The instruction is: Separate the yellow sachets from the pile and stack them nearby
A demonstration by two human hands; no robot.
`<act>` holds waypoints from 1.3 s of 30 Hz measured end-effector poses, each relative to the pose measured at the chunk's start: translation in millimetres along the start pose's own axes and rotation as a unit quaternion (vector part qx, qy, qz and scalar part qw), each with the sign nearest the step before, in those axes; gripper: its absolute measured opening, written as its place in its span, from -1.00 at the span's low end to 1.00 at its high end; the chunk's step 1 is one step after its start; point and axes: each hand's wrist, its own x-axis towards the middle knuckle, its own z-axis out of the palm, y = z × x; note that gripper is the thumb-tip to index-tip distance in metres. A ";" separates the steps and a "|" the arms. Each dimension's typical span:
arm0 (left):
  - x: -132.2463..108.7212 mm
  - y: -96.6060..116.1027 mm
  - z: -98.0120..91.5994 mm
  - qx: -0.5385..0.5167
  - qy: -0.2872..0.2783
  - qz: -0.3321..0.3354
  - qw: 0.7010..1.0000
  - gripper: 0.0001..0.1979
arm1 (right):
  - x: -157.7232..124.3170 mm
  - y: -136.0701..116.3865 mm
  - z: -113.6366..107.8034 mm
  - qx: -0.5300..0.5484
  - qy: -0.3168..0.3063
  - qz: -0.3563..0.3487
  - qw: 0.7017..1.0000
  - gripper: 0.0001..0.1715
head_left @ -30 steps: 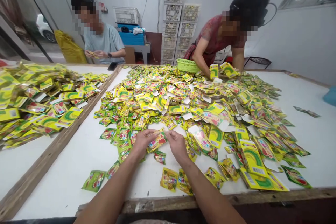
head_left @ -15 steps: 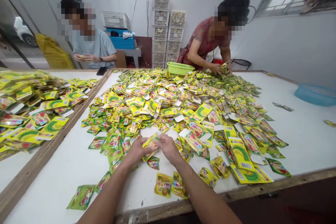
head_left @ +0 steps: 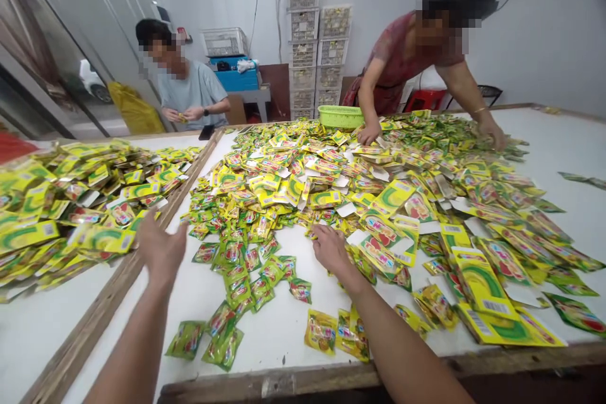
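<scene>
Head view: 1 wooden strip crosses the surface to its far edge, probably keeping the left pile apart from the middle pile. Small packets lie toward the near edge (likely for reach). The left hand is spread, released, above the strip; the right hand curls beside the middle pile, its grip unclear.

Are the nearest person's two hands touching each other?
No, the left hand and the right hand are apart, with green packets showing between them.

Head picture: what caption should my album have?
Left fingers open by the wooden divider, right fingers near piled packets.
</scene>
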 end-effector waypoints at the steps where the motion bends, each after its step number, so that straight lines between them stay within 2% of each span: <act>1: -11.3 9.0 8.6 -0.027 -0.061 0.012 0.998 -0.52 | -0.7 -1.4 0.7 -0.013 -0.008 -0.012 1.000 -0.55; 3: -39.9 28.0 30.0 -0.054 -0.170 0.045 0.983 -0.79 | -3.6 -4.7 -0.6 -0.022 -0.008 -0.030 0.999 -0.66; 4: -54.9 36.6 40.8 -0.059 -0.217 0.064 0.972 -0.85 | -5.4 -5.9 -2.2 -0.017 -0.005 -0.027 0.999 -0.68; 6: -82.3 49.6 59.9 -0.045 -0.297 0.112 0.947 -0.84 | -8.8 -6.8 -6.6 0.019 -0.005 0.009 1.000 -0.72; 8: -103.8 57.3 74.4 0.003 -0.336 0.170 0.926 -0.80 | -11.5 -6.4 -11.0 0.081 -0.005 0.061 0.995 -0.77; 10: -118.5 61.6 85.0 0.071 -0.344 0.218 0.910 -0.75 | -14.2 -5.9 -14.4 0.147 -0.007 0.091 0.985 -0.77; 13: -128.6 65.7 95.3 0.144 -0.371 0.235 0.887 -0.66 | -19.2 -7.4 -17.0 0.186 -0.025 0.086 0.978 -0.77; 17: -127.8 64.8 99.8 0.129 -0.389 0.213 0.887 -0.70 | -24.1 -11.9 -17.1 0.143 -0.024 0.055 0.988 -0.88; 20: -124.8 56.8 100.7 0.016 -0.375 0.151 0.914 -0.75 | -24.2 -13.4 -17.9 0.157 -0.032 0.075 0.984 -0.83; 23: -122.8 47.6 103.2 -0.130 -0.355 0.071 0.923 -0.83 | -23.1 -13.6 -19.9 0.271 -0.055 0.094 0.956 -0.72; 25: -122.0 44.0 105.6 -0.216 -0.360 0.029 0.907 -0.82 | -22.6 -14.5 -20.7 0.370 -0.071 0.108 0.920 -0.64; 28: -121.4 42.7 108.6 -0.342 -0.386 -0.027 0.856 -0.73 | -22.1 -17.9 -21.1 0.454 -0.062 0.131 0.879 -0.54; 30: -121.2 42.9 110.2 -0.393 -0.392 -0.053 0.830 -0.70 | -21.8 -20.4 -21.6 0.455 -0.051 0.144 0.877 -0.55; 32: -121.3 42.5 111.7 -0.418 -0.389 -0.066 0.818 -0.69 | -21.8 -22.3 -22.6 0.460 -0.056 0.153 0.873 -0.55; 36: -124.2 41.8 114.0 -0.450 -0.399 -0.088 0.794 -0.67 | -24.2 -25.2 -24.8 0.531 -0.105 0.126 0.832 -0.51; 37: -125.6 42.2 114.3 -0.459 -0.409 -0.095 0.783 -0.67 | -25.5 -26.1 -24.9 0.530 -0.114 0.113 0.833 -0.52; 39: -128.7 44.2 114.2 -0.479 -0.425 -0.111 0.760 -0.67 | -28.1 -28.3 -24.4 0.487 -0.109 0.097 0.861 -0.57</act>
